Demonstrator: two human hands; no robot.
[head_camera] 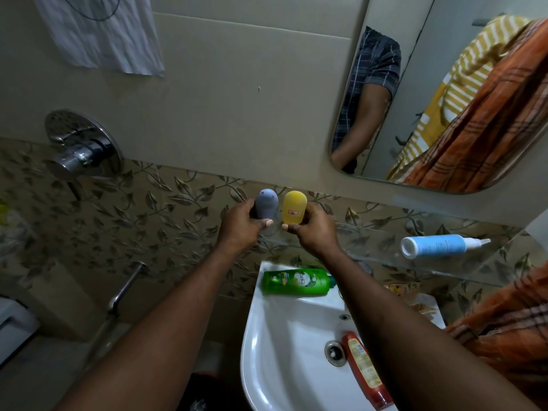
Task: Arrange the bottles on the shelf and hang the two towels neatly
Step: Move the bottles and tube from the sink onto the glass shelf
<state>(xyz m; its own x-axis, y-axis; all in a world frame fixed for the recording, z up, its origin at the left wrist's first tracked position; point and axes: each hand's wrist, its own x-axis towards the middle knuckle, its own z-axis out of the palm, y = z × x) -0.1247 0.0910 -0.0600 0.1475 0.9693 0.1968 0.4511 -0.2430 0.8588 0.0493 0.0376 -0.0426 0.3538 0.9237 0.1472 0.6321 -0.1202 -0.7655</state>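
Note:
My left hand (241, 223) grips a small grey bottle (266, 206) and my right hand (314, 229) grips a yellow bottle (293, 207). Both bottles are upright, side by side, at the left end of the glass shelf (370, 247). A blue-and-white spray bottle (439, 246) lies on its side further right on the shelf. A green bottle (298, 282) lies on the back rim of the white sink (267, 351). A red bottle (366, 369) lies in the basin beside the drain. An orange checked towel (504, 327) hangs at the right.
A mirror (421, 93) above the shelf reflects a person's arm, an orange towel and a yellow striped towel. A white cloth (100, 34) hangs top left. A chrome shower valve (80, 146) and pipe (124, 287) sit on the left wall.

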